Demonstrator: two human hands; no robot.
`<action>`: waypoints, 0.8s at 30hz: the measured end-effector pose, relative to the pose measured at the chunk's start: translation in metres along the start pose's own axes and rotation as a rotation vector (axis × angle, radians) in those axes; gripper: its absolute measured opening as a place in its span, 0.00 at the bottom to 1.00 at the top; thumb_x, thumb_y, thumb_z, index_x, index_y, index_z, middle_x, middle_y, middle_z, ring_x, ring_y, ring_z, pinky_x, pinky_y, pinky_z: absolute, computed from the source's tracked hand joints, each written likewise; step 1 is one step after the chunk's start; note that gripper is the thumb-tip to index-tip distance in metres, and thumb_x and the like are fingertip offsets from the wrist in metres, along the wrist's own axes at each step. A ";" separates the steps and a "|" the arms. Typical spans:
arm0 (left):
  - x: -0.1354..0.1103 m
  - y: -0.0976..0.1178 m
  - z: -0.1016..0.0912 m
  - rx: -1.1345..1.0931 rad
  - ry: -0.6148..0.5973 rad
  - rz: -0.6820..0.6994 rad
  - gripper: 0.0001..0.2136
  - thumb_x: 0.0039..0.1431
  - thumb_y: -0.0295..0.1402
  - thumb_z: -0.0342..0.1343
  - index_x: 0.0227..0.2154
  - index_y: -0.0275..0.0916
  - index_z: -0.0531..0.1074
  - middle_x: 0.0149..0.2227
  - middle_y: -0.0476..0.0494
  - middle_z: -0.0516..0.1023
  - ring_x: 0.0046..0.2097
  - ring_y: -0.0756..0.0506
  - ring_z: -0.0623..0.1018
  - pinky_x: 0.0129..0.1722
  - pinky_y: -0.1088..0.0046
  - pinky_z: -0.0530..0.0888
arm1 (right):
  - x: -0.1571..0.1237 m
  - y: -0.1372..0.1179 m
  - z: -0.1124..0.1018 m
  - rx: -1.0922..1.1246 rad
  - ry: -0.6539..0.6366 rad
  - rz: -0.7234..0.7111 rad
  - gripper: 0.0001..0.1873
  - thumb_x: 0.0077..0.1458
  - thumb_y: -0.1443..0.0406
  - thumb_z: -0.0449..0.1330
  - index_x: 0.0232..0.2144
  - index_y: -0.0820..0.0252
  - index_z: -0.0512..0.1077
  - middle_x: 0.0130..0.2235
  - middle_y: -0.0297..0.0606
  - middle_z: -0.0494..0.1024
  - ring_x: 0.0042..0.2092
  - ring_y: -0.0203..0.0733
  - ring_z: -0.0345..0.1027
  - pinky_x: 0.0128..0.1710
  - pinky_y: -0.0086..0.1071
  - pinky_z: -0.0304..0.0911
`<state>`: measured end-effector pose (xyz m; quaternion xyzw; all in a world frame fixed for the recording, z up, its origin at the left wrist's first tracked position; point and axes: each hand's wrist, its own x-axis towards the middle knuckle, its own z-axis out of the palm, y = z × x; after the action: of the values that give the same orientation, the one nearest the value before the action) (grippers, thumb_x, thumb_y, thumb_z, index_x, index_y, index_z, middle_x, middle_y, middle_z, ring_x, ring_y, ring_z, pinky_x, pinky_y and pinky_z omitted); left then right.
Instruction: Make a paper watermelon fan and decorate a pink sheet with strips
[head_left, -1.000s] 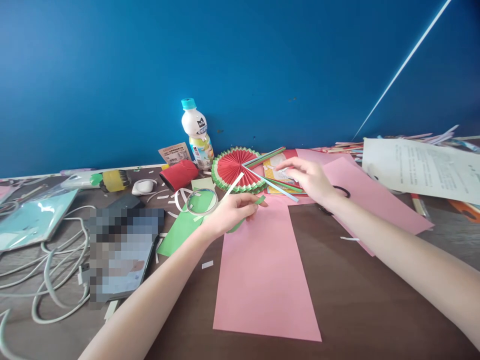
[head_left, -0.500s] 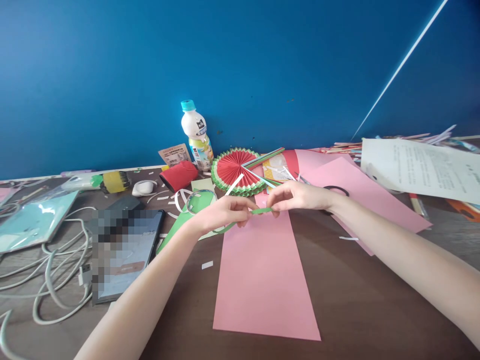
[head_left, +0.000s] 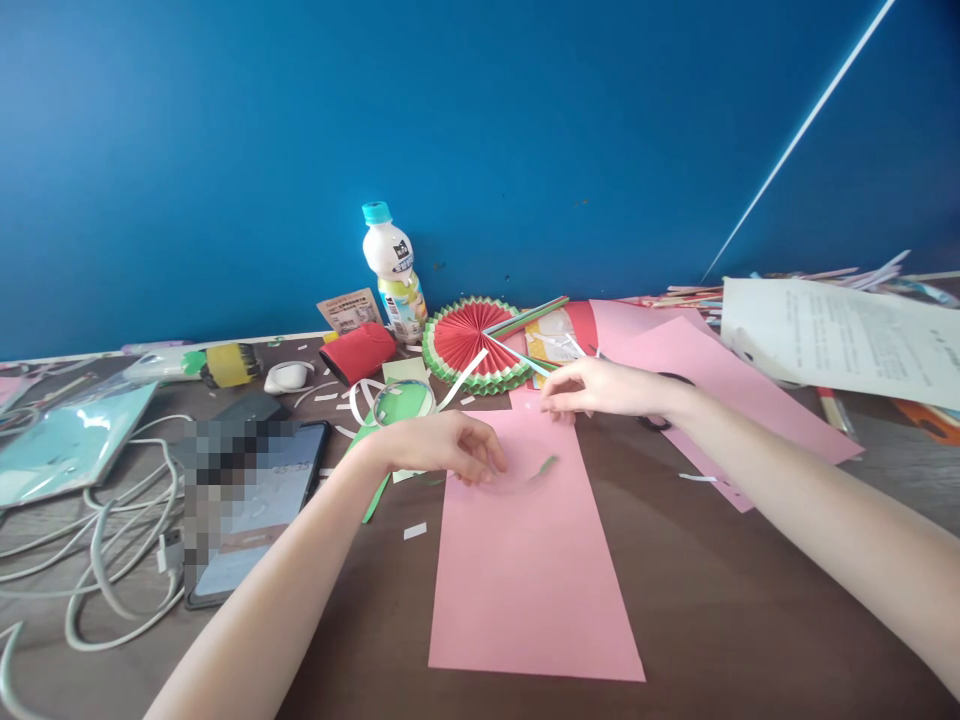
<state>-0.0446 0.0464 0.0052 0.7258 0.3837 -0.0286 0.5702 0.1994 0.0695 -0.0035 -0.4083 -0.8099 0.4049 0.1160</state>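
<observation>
- Pink paper sheet (head_left: 525, 590), lower centre of the frame: flat on the dark worktop (head_left: 727, 620), its long side running away from the person, probably so both hands can reach it.
- Smartphone (head_left: 262, 510), lower left, lying apart from the sheet.
- Green paper strip (head_left: 549, 465), centre, blurred, over the sheet.
- Left hand (head_left: 444, 445), centre: fingers bent above the sheet's far left part; I cannot tell whether they grip the strip.
- Right hand (head_left: 600, 388), right of centre, apart from the left: fingers curled, nothing visible in them.
- Clear tape roll (head_left: 379, 408), just beyond the left hand, perhaps for easy reach.
- Red-and-green pleated paper rosette (head_left: 465, 340), beyond both hands.
- Drink bottle (head_left: 397, 270), upright against the blue wall (head_left: 480, 120), likely out of the way.
</observation>
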 end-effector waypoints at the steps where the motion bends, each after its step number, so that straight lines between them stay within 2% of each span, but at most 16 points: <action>1: 0.000 0.000 0.000 0.016 -0.005 -0.001 0.08 0.44 0.28 0.56 0.31 0.38 0.74 0.27 0.48 0.76 0.30 0.51 0.74 0.29 0.78 0.68 | 0.001 0.000 0.003 -0.072 0.088 0.017 0.12 0.51 0.57 0.55 0.29 0.59 0.73 0.29 0.36 0.76 0.31 0.38 0.69 0.27 0.30 0.59; 3: 0.000 -0.001 0.000 0.026 -0.013 0.004 0.08 0.45 0.27 0.56 0.31 0.38 0.73 0.26 0.49 0.75 0.30 0.51 0.74 0.29 0.78 0.68 | 0.001 0.001 0.009 -0.222 0.209 0.043 0.10 0.48 0.58 0.58 0.30 0.58 0.72 0.31 0.36 0.75 0.31 0.39 0.68 0.28 0.31 0.58; 5: 0.001 -0.001 0.001 0.016 -0.023 0.010 0.07 0.45 0.27 0.56 0.31 0.38 0.73 0.25 0.49 0.75 0.29 0.51 0.74 0.28 0.77 0.68 | 0.000 0.002 0.016 -0.341 0.262 0.072 0.13 0.44 0.57 0.61 0.32 0.56 0.70 0.33 0.36 0.74 0.33 0.41 0.67 0.27 0.31 0.57; 8: 0.001 -0.001 0.001 -0.019 -0.048 0.003 0.07 0.46 0.28 0.57 0.31 0.37 0.72 0.25 0.49 0.75 0.27 0.51 0.74 0.28 0.77 0.69 | -0.002 0.004 0.022 -0.425 0.245 0.117 0.18 0.40 0.55 0.62 0.34 0.54 0.67 0.38 0.36 0.71 0.37 0.42 0.66 0.28 0.30 0.55; 12: -0.001 0.002 0.001 -0.121 -0.088 0.036 0.06 0.46 0.29 0.59 0.30 0.36 0.72 0.24 0.50 0.74 0.27 0.52 0.74 0.28 0.78 0.68 | -0.001 0.007 0.024 -0.446 0.160 0.159 0.17 0.42 0.52 0.60 0.30 0.55 0.63 0.38 0.34 0.67 0.36 0.40 0.64 0.28 0.29 0.53; 16: -0.003 0.005 0.002 -0.194 -0.121 0.057 0.07 0.46 0.30 0.61 0.30 0.37 0.72 0.25 0.51 0.75 0.28 0.53 0.73 0.27 0.79 0.67 | 0.002 0.006 0.021 -0.422 0.145 0.133 0.14 0.43 0.56 0.60 0.26 0.57 0.59 0.33 0.33 0.67 0.32 0.38 0.61 0.27 0.29 0.51; 21: -0.004 0.007 0.003 -0.179 -0.177 0.051 0.10 0.45 0.33 0.63 0.31 0.38 0.73 0.27 0.50 0.75 0.29 0.53 0.73 0.25 0.80 0.64 | -0.002 -0.008 0.008 -0.229 0.150 0.051 0.08 0.45 0.63 0.58 0.26 0.58 0.61 0.29 0.31 0.68 0.31 0.36 0.60 0.30 0.29 0.54; 24: -0.003 0.007 0.005 -0.178 -0.198 0.041 0.11 0.45 0.35 0.63 0.32 0.38 0.73 0.27 0.50 0.75 0.29 0.53 0.73 0.24 0.80 0.62 | -0.004 -0.011 0.000 -0.149 0.228 -0.038 0.07 0.46 0.62 0.58 0.27 0.58 0.64 0.30 0.32 0.69 0.32 0.37 0.61 0.32 0.30 0.56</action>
<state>-0.0404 0.0402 0.0103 0.6737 0.3115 -0.0544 0.6679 0.1959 0.0624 0.0051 -0.4440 -0.8268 0.2922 0.1842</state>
